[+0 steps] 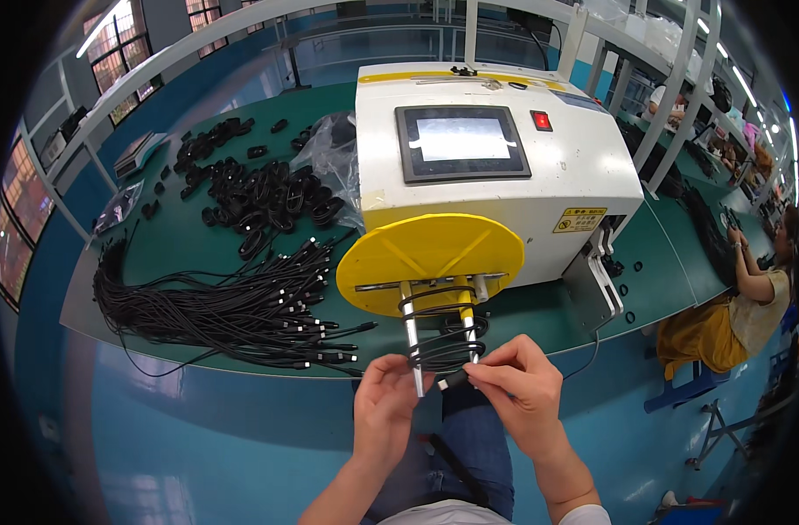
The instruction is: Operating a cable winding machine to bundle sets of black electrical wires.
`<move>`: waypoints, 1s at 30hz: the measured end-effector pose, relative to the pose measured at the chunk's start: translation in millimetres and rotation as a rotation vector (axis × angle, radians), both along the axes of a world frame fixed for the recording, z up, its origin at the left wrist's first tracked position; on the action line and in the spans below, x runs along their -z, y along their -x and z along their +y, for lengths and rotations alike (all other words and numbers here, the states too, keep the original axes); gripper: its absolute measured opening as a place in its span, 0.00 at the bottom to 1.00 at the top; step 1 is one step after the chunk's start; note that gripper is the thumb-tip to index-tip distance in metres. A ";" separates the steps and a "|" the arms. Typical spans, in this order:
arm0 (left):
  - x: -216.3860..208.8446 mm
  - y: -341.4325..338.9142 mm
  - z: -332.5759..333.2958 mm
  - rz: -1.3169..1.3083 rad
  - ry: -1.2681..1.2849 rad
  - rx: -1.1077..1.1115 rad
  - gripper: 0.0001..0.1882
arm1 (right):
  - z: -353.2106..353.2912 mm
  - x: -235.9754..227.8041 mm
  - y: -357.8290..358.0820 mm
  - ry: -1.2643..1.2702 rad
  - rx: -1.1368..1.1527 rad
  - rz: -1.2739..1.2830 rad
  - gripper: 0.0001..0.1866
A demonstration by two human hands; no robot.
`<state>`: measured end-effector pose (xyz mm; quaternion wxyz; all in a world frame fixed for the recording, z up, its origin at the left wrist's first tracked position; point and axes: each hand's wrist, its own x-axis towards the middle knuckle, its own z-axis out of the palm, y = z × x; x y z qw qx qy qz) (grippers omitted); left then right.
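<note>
A black cable [441,357] is wound in several loops around two metal posts of a yellow round plate [390,254] on the winding machine's front. My right hand [523,385] pinches one end of this cable, just behind its plug [453,380], below the right post. At the left post my left hand [385,409] is closed, its fingertips against the left side of the coil and partly hidden behind the post. The white winding machine [495,214] has a screen [462,144] and a red switch [541,121] on its sloping top.
A bundle of loose black cables [216,302] lies at the left on the green table [167,236]. Behind it is a heap of coiled black cables [281,188] beside a clear plastic bag [334,162]. Small black rings [625,290] lie right of the machine. Another person [753,302] sits at the far right.
</note>
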<state>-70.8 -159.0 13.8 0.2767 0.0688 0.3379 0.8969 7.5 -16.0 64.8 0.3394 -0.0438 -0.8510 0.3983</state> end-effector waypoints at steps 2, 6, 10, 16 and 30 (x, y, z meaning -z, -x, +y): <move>1.4 0.5 -1.2 -0.066 -0.012 0.034 0.11 | 1.3 -2.8 0.4 -0.025 0.006 -0.019 0.11; -13.4 -1.3 -1.7 -0.252 -0.085 0.195 0.18 | 4.6 0.7 5.0 0.014 0.022 -0.018 0.10; -31.0 8.8 5.8 -0.313 -0.174 0.394 0.23 | 12.2 8.9 10.2 0.199 0.012 0.077 0.10; -22.6 16.1 7.5 -0.129 0.023 0.347 0.26 | 15.7 3.2 10.3 -0.055 -0.108 0.102 0.10; -50.4 12.5 -8.6 0.477 0.388 0.085 0.25 | 26.7 -1.7 17.1 -0.436 -0.246 0.172 0.14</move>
